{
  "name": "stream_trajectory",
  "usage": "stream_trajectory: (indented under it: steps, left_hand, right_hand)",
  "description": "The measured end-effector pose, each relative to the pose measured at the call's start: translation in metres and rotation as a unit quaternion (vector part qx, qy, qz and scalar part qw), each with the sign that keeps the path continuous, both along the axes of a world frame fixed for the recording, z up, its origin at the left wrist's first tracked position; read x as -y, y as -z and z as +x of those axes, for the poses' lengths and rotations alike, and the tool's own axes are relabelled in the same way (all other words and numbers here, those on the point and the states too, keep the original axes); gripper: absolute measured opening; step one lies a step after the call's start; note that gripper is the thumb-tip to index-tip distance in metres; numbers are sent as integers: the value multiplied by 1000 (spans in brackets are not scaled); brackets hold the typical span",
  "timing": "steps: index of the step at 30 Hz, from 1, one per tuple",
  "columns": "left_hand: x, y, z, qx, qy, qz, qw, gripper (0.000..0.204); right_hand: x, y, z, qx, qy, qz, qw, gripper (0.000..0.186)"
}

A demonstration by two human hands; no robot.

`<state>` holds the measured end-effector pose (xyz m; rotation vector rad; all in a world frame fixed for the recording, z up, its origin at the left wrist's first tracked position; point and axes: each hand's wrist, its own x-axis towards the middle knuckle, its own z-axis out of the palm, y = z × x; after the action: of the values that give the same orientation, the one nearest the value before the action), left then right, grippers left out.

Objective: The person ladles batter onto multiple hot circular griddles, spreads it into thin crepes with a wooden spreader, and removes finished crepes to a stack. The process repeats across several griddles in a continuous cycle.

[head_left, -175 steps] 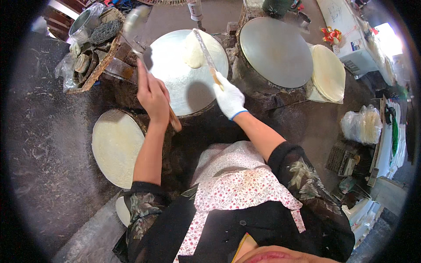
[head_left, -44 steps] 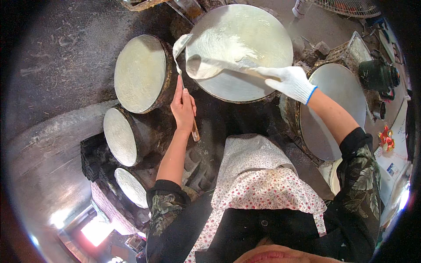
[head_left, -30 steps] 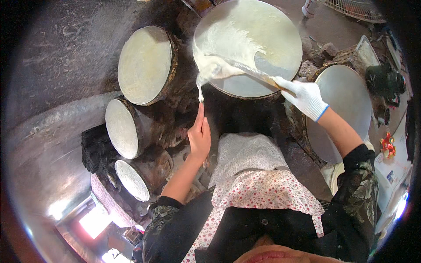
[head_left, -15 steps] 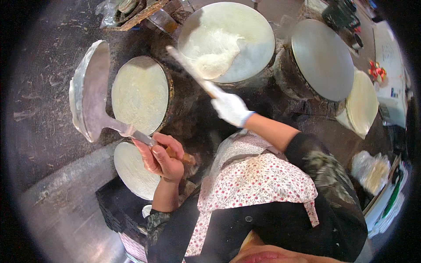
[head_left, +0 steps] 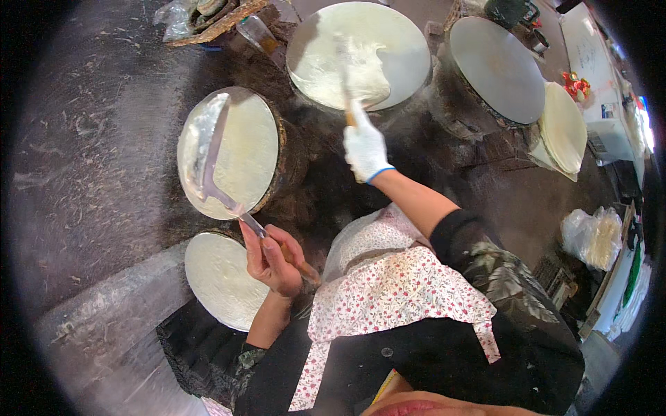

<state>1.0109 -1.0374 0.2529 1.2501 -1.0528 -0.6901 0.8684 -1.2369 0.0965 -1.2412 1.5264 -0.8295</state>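
Observation:
My left hand (head_left: 277, 262), bare, is closed around the wooden handle of a large metal ladle (head_left: 214, 147). Pale batter clings to the ladle's head, which hangs over the left round griddle (head_left: 253, 159). My right hand (head_left: 365, 147), in a white glove, grips a wooden spreader (head_left: 350, 114). The spreader's far end is blurred and lies over batter (head_left: 368, 76) on the far middle griddle (head_left: 409, 66). That batter covers the left and middle of the plate, leaving bare metal on its right. Whitish batter also coats the left griddle and a near-left griddle (head_left: 225, 284).
A bare grey griddle (head_left: 498, 69) stands at the right, beside a stack of thin round pancakes (head_left: 563, 132). Clear plastic bags (head_left: 593, 239) lie farther right. A jar (head_left: 258, 33) and a wooden board (head_left: 215, 26) are at the far left.
My right hand has swung the spreader left-pointing to nearly upright, onto the far batter. My left hand has carried the ladle rightward and slightly down, over the left griddle. The view has shifted slightly.

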Motion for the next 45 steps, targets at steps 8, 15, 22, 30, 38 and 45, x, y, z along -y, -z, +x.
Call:
stream_trajectory:
  steps: [8, 15, 22, 30, 38, 45]
  left_hand:
    - [-17, 11, 1, -60, 15, 64, 996, 63]
    - [-6, 10, -10, -65, 22, 75, 995, 59]
    - [6, 6, -23, -89, 53, 103, 989, 58]
    - [25, 0, -66, -69, 91, 82, 990, 59]
    - [31, -8, -99, -69, 65, 75, 993, 58]
    - [42, -12, -119, -73, 87, 62, 992, 59]
  right_hand:
    - [3, -17, -63, -105, -45, 68, 991, 60]
    - [-9, -35, -31, 47, -29, -73, 996, 63]
    - [-16, -42, -113, -34, 39, 140, 989, 57]
    - [-2, -25, -139, -130, -189, 43, 972, 57]
    - [22, -43, -160, -57, -119, -195, 972, 48]
    - [15, -29, -206, -59, -68, -65, 994, 48]
